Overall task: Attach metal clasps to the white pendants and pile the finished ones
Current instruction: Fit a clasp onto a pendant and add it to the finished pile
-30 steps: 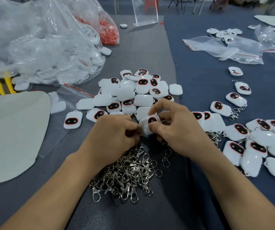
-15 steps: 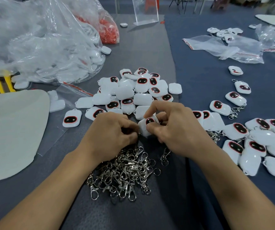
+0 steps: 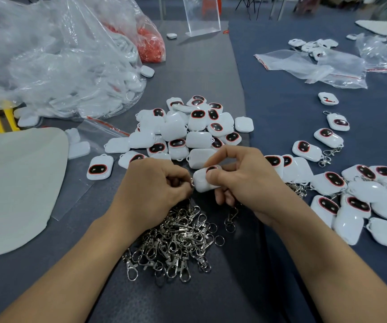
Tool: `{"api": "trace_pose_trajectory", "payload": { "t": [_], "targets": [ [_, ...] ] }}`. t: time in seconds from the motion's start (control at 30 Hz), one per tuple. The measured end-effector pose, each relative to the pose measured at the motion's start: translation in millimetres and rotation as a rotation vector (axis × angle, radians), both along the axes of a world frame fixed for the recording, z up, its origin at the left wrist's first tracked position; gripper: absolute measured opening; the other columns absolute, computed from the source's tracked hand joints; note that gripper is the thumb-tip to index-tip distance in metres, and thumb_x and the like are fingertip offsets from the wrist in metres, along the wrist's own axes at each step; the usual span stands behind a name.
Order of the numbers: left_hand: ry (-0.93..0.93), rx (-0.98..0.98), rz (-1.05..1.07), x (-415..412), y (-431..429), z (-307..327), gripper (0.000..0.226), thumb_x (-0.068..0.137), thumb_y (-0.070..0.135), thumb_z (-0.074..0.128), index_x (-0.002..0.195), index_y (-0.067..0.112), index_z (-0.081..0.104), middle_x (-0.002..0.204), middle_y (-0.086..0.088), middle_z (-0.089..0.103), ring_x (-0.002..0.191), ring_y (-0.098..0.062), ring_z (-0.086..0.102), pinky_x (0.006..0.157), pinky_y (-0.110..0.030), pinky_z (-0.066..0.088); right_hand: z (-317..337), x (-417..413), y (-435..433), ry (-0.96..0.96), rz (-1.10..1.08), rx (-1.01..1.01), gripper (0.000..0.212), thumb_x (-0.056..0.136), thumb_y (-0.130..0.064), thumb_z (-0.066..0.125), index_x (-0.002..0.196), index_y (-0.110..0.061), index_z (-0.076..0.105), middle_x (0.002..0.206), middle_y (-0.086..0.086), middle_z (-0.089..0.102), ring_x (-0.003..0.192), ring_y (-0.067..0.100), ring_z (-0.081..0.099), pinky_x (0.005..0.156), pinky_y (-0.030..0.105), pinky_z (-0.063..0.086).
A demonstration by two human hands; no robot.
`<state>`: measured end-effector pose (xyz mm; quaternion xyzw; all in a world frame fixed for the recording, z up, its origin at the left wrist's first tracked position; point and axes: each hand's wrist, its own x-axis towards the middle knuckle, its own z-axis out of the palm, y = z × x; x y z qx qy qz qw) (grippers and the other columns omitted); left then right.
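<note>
held pendant: a small, glossy, white rounded-rectangle plastic pendant (image 3: 203,181). a black oval face ringed in red peeks out at its top edge. it is up off the table, between the two hands and just this side of the loose pendant pile.
right hand: the right hand (image 3: 246,180) grasps the held pendant by its right end, thumb pressed on top and forefinger arched over. the lower fingers are curled underneath.
left hand: the left hand (image 3: 153,185) is clenched tight, its fingertips pinching a small silver metal clasp (image 3: 191,181) against the pendant's left end. only a glint of metal shows, and i can't tell whether it is hooked on.
loose clasps: a tangled heap of silver swivel clasps with split rings (image 3: 176,243) lies on the table under both wrists. one stray clasp (image 3: 231,217) lies just below the right hand's curled fingers.
unfinished pendants: a pile of the same white pendants (image 3: 188,131) sits just beyond the hands, some face up, some showing plain backs.
finished pendants: a cluster of pendants (image 3: 362,201) lies on the right, with clasps showing on several.
table: a dark blue-grey cloth-covered table (image 3: 281,108).
around: a big crumpled clear plastic bag of white pieces (image 3: 71,66) sits far left. flat clear zip bags (image 3: 316,66) lie far right, and a pale grey sheet (image 3: 13,183) lies near left.
</note>
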<state>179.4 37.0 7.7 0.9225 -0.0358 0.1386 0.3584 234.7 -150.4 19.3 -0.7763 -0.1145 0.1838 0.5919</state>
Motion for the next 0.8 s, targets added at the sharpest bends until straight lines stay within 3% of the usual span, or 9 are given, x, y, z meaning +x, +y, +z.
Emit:
{"api": "trace_pose_trajectory", "payload": {
  "t": [0.13, 0.27, 0.37, 0.43, 0.63, 0.8],
  "targets": [
    [-0.096, -0.14, 0.055, -2.3, -3.2, -0.1, 0.014, 0.068, 0.02, 0.077, 0.072, 0.033, 0.078, 0.064, 0.016, 0.064, 0.056, -0.003, 0.055, 0.057, -0.007, 0.039, 4.6, 2.2, -0.7, 0.119, -0.055, 0.158, 0.013, 0.089, 0.007, 0.066, 0.088, -0.006, 0.064, 0.058, 0.015, 0.058, 0.041, 0.023, 0.051, 0.037, 0.022, 0.034],
    [-0.063, -0.299, 0.003, -1.6, -0.3, 3.6, 0.026, 0.07, 0.012, 0.09, 0.082, 0.033, 0.081, 0.07, 0.01, 0.071, 0.059, -0.001, 0.058, 0.06, -0.014, 0.045, 10.5, 3.4, -4.0, 0.233, -0.048, 0.234, 0.014, 0.088, 0.008, 0.062, 0.089, -0.005, 0.066, 0.063, 0.016, 0.058, 0.04, 0.019, 0.048, 0.036, 0.021, 0.031],
    [-0.043, -0.405, -0.019, 0.6, 1.0, 6.6, 0.02, 0.069, 0.017, 0.091, 0.079, 0.032, 0.081, 0.074, 0.007, 0.075, 0.067, -0.012, 0.068, 0.063, -0.025, 0.052, 14.7, 4.5, -6.2, 0.302, -0.024, 0.275, 0.016, 0.088, 0.008, 0.06, 0.088, -0.006, 0.067, 0.07, 0.015, 0.064, 0.039, 0.017, 0.047, 0.035, 0.02, 0.03],
    [-0.04, -0.416, -0.057, 0.9, 1.2, 8.4, 0.014, 0.068, 0.021, 0.09, 0.075, 0.028, 0.081, 0.073, 0.006, 0.075, 0.067, -0.012, 0.067, 0.064, -0.025, 0.05, 15.5, 4.3, -7.2, 0.314, -0.001, 0.278, 0.016, 0.087, 0.008, 0.059, 0.088, -0.006, 0.067, 0.069, 0.014, 0.064, 0.038, 0.017, 0.046, 0.035, 0.019, 0.028],
    [0.057, -0.306, -0.157, -1.5, 4.0, 11.6, 0.018, 0.073, 0.009, 0.088, 0.071, 0.025, 0.08, 0.063, 0.015, 0.066, 0.059, 0.002, 0.055, 0.061, -0.011, 0.04, 15.2, 0.5, -7.6, 0.221, 0.02, 0.279, 0.019, 0.085, 0.01, 0.059, 0.087, -0.007, 0.069, 0.071, 0.016, 0.063, 0.037, 0.019, 0.046, 0.035, 0.02, 0.026],
    [-0.046, 0.042, -0.09, -8.7, -0.7, 9.0, 0.007, 0.076, 0.022, 0.083, 0.078, 0.028, 0.081, 0.063, 0.018, 0.06, 0.064, 0.002, 0.055, 0.061, -0.011, 0.034, 8.5, -4.7, 1.9, 0.144, -0.02, 0.269, 0.019, 0.088, 0.008, 0.062, 0.084, -0.01, 0.068, 0.065, 0.014, 0.062, 0.038, 0.019, 0.047, 0.036, 0.021, 0.027]
  ]
}}
